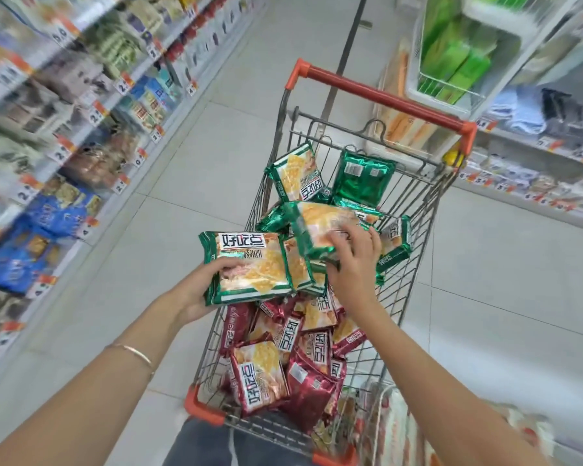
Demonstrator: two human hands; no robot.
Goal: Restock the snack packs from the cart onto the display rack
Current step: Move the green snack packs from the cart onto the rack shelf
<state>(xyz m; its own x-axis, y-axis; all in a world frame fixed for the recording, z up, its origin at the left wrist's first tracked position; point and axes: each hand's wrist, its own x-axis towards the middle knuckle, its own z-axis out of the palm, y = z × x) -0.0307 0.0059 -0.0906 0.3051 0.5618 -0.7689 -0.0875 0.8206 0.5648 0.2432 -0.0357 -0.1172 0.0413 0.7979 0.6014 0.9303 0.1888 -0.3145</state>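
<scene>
Snack packs [364,179] fill a wire cart [384,97]. The left hand [196,294] grips a green stack [249,264] and the right hand [354,260] clutches another green pack [320,227], its label half covered. Red packs [260,375] lie nearer, and the shelves [64,129] at left are blurred.

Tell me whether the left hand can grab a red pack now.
Probably not: the left hand grips a green pack, so it is full, though red packs lie uncovered below it.

Shelf goods [58,210] blurred; brands seemingly unreadable.
</scene>
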